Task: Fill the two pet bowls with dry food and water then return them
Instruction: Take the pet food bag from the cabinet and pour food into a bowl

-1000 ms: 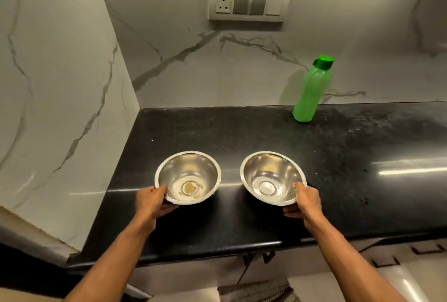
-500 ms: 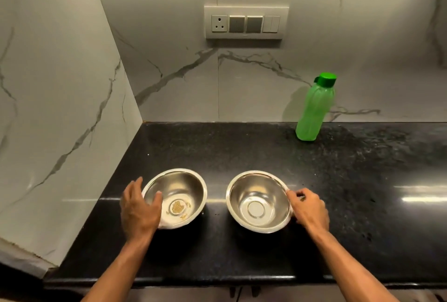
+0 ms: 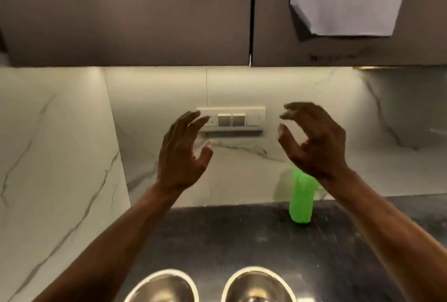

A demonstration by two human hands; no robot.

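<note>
Hands raised before cabinet doors [image 3: 130, 14]: left hand [image 3: 182, 156] fingers spread, right hand [image 3: 314, 142] fingers loosely curled, both empty. Bowls [image 3: 161, 286] [image 3: 257, 283] on tabletop [image 3: 242, 236], green bottle [image 3: 301, 201] behind.

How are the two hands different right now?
The left hand has its fingers nearly straight, reaching up; the right hand has its fingers bent like a claw. The right hand hides the top of the green bottle; the left hand overlaps the switch plate. Both are raised and hold nothing.
</note>
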